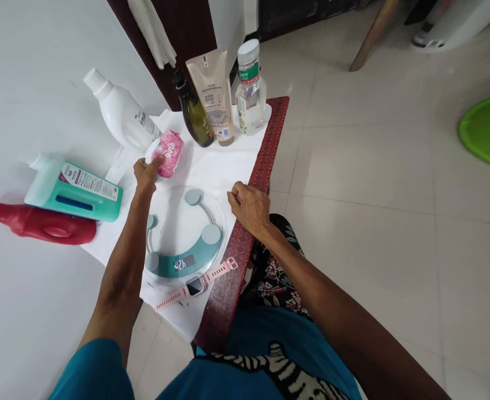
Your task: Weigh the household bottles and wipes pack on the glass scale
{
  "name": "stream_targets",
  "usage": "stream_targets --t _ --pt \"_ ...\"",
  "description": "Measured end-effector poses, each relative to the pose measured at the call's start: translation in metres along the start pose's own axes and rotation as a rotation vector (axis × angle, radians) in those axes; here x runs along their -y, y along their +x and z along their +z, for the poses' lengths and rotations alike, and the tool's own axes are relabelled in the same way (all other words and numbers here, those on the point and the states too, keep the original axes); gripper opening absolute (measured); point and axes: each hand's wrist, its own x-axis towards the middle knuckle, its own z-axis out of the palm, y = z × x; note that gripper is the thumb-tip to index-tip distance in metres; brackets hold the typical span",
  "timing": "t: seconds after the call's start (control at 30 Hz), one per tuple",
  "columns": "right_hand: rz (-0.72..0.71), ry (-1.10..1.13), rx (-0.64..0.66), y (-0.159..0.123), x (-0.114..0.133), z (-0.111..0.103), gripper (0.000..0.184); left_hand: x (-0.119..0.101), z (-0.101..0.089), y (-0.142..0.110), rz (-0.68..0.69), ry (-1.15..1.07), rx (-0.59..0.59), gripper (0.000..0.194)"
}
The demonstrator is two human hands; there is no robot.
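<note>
My left hand (pixel 146 172) reaches over the round glass scale (pixel 183 233) and grips a pink and white packet (pixel 168 153) just beyond the scale's far rim. My right hand (pixel 248 206) rests at the table's red patterned edge (pixel 265 166), right of the scale, with its fingers curled in and nothing visible in them. The scale's display is lit. A pink wristwatch (pixel 197 283) lies flat in front of the scale.
On the white cloth at the back stand a dark green bottle (pixel 195 114), a beige tube (pixel 214 94) and a clear bottle (pixel 251 91). A white bottle (pixel 122 114), a teal bottle (pixel 74 189) and a red bottle (pixel 40 224) lie at the left.
</note>
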Motion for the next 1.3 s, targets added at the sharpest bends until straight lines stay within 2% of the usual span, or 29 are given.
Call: stream_targets --t 0.1,0.17,0.27,0.33,0.4,0.47,0.57,0.63,0.7,0.8,0.9,0.97,1.03,1.13,1.3 --pt "0.014 -0.018 0.005 0.000 0.001 0.000 0.016 -0.002 -0.039 -0.028 0.027 -0.139 -0.004 0.033" --pt "0.026 -0.028 0.014 0.000 0.002 0.000 0.016 -0.002 -0.074 -0.055 0.127 -0.175 -0.022 0.037" --pt "0.040 -0.038 0.026 0.000 0.003 -0.001 0.015 0.006 -0.125 -0.108 0.256 -0.095 -0.081 0.044" --pt "0.035 -0.040 0.021 0.000 0.002 0.000 0.015 0.016 -0.144 -0.145 0.261 0.015 -0.068 0.049" --pt "0.028 -0.036 0.012 0.000 0.001 0.001 0.015 0.030 -0.148 -0.178 0.227 0.098 -0.073 0.059" --pt "0.027 -0.031 0.010 -0.001 0.000 0.002 0.015 0.044 -0.140 -0.203 0.204 0.169 -0.079 0.064" --pt "0.028 -0.034 0.014 -0.001 -0.003 0.004 0.014 0.060 -0.127 -0.222 0.240 0.264 -0.065 0.065" --pt "0.024 -0.035 0.006 -0.002 -0.005 0.006 0.014 0.063 -0.128 -0.226 0.276 0.290 -0.029 0.074" --pt "0.019 -0.033 -0.003 -0.003 -0.007 0.008 0.013 0.064 -0.137 -0.228 0.291 0.257 -0.011 0.082" --pt "0.018 -0.024 -0.002 -0.003 -0.010 0.010 0.013 0.073 -0.156 -0.229 0.255 0.144 -0.144 0.069" --pt "0.029 -0.028 0.014 -0.003 -0.011 0.011 0.015 0.100 -0.165 -0.230 0.094 0.001 -0.364 0.056" --pt "0.040 -0.035 0.019 -0.003 -0.012 0.011 0.015 0.124 -0.164 -0.231 -0.065 -0.092 -0.431 0.055" --pt "0.047 -0.033 0.017 -0.003 -0.012 0.011 0.016 0.145 -0.159 -0.233 -0.151 -0.135 -0.448 0.054" --pt "0.046 -0.020 0.009 -0.003 -0.013 0.011 0.017 0.162 -0.153 -0.236 -0.111 -0.106 -0.460 0.051" --pt "0.043 -0.007 0.014 -0.004 -0.012 0.010 0.020 0.164 -0.151 -0.238 -0.058 -0.068 -0.454 0.048"
